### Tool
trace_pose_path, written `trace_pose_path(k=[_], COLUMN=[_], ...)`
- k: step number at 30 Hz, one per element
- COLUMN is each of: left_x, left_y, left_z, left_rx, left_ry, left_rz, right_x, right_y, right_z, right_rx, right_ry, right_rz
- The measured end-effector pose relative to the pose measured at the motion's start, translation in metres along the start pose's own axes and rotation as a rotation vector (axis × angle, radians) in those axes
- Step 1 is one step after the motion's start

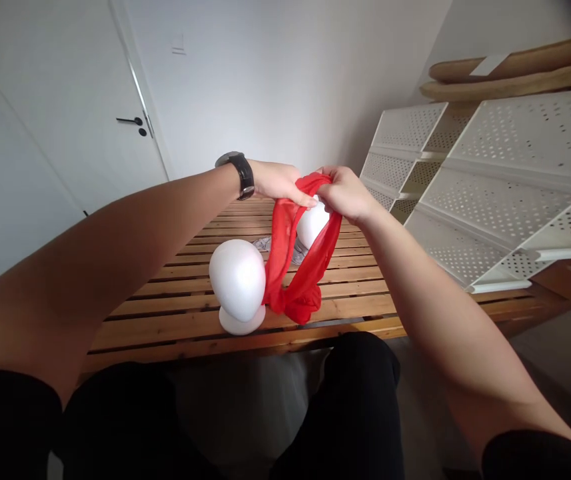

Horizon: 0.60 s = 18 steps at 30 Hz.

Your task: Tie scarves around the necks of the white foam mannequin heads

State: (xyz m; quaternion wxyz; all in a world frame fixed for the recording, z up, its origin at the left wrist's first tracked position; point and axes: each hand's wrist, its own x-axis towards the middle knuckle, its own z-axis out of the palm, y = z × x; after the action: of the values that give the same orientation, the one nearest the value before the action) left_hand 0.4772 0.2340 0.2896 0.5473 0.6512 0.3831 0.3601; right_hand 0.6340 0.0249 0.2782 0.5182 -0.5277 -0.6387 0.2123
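Where slats run: wooden table, white door

Scarf in my hands: plain bright red, sheer, no print. Two foam heads, near one and far one, both flat matte white. Slatted table: honey-brown wood with dark gaps between slats. Crumpled cloth behind the heads: grey with a pale pattern, too small to read. Watch on my left wrist: black strap, dark face. Shelf unit: white, dotted with rows of small holes. Door: white, black handle.
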Motion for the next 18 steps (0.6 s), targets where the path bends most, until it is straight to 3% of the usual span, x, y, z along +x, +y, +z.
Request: trace_pose_path(k=[3,7,10,12,13,16,18], left_x=[0.002,-0.004,-0.045,-0.089,-0.112,-0.162,-0.170], left_y=[-0.006,0.010,0.049,0.083,0.102,0.156,0.183], left_z=[0.011,0.000,-0.005,-0.001,0.002,0.007,0.001], left_rx=[0.049,0.041,0.011,0.028,0.056,0.137,0.091], left_ry=[-0.071,-0.213,-0.286,-0.313,-0.390,-0.568,-0.565], left_rz=[-0.002,0.021,0.084,0.148,0.198,0.307,0.356], right_x=[-0.005,-0.017,-0.022,-0.021,-0.019,-0.008,0.000], right_y=[-0.012,-0.022,-0.029,-0.037,-0.043,-0.066,-0.086], right_z=[0.000,-0.008,-0.014,-0.015,-0.014,-0.011,-0.013], right_rx=[0.048,0.154,0.189,0.180,0.166,0.105,0.045], right_ry=[-0.132,-0.306,-0.400,-0.438,-0.435,-0.324,-0.214], right_rz=[0.063,0.098,0.089,0.073,0.060,0.010,-0.032])
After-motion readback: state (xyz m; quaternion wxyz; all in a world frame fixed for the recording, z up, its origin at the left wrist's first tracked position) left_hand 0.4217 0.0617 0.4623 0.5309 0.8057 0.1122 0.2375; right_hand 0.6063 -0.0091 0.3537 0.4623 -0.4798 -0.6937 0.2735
